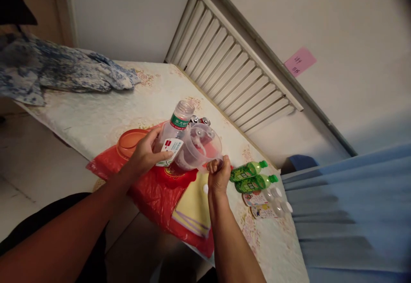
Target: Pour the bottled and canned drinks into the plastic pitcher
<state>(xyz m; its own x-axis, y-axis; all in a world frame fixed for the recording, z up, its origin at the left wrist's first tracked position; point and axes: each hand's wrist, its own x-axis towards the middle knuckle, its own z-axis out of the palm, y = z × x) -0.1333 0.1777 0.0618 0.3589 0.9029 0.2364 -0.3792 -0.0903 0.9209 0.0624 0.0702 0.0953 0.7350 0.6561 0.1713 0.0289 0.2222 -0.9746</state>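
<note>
My left hand [146, 152] is wrapped round a clear plastic bottle [177, 133] with a green and white label. The bottle has no cap and leans slightly right. My right hand [220, 171] grips the handle of a translucent plastic jug [192, 150], which is tilted beside the bottle. Some whitish, foamy-looking liquid shows inside the jug; whether it flows cannot be made out. Beneath the jug is a red dish with a scalloped edge [189, 180], partly hidden. An orange bowl [130, 139] stands left of the bottle, close to my left hand.
A red plastic sheet [150, 204] and a folded yellow cloth [194, 208] lie at the table's near edge. Drink cans [205, 121] stand behind the jug. Green bottles [253, 176] and clear bottles [271, 208] lie to the right. Patterned fabric [83, 69] covers the far left; a radiator [231, 60] lines the wall.
</note>
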